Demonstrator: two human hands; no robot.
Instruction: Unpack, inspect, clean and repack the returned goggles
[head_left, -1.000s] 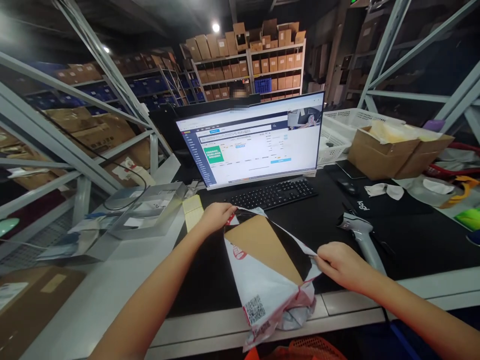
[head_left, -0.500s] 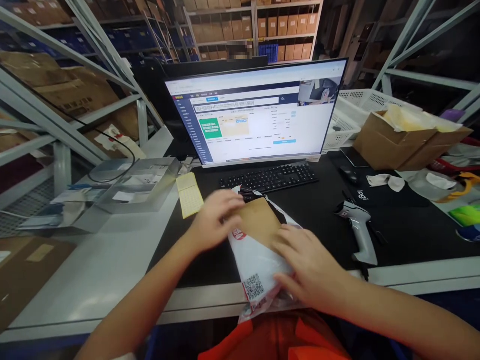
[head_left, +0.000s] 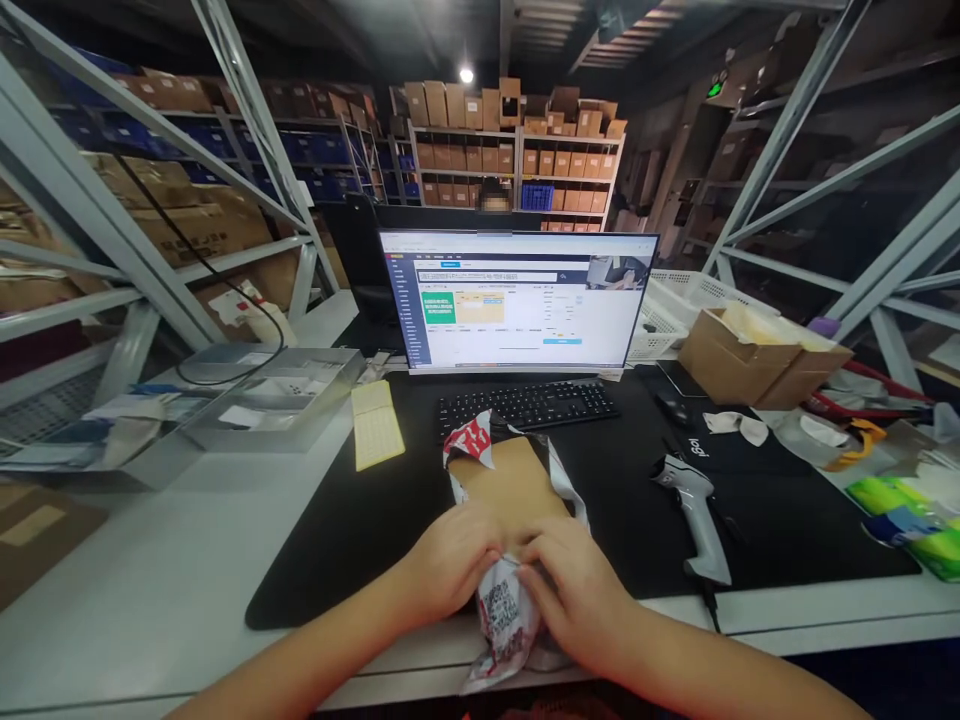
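Note:
A white plastic mailing bag [head_left: 498, 606] with red print and a QR code lies torn open at the front of the black desk mat. Inside it, a flat brown cardboard package [head_left: 504, 478] is exposed, its far end bare between ragged bag edges. My left hand [head_left: 456, 560] is closed on the bag's plastic at the left, fingertips bunched near the middle. From the other side my right hand [head_left: 576, 580] pinches the same plastic, thumb and fingers close to the left ones. Whatever the package holds is hidden.
Behind the bag are a black keyboard [head_left: 532, 403] and a lit monitor [head_left: 517, 310]. A grey barcode scanner [head_left: 697, 520] lies to the right, a yellow slip pad [head_left: 377, 425] to the left. Grey trays [head_left: 277, 400] stand at left, an open carton [head_left: 739, 355] at right.
My left hand has come down from the bag's far left edge to its middle, close to my right hand. More of the brown package shows. The camera view has tilted upward.

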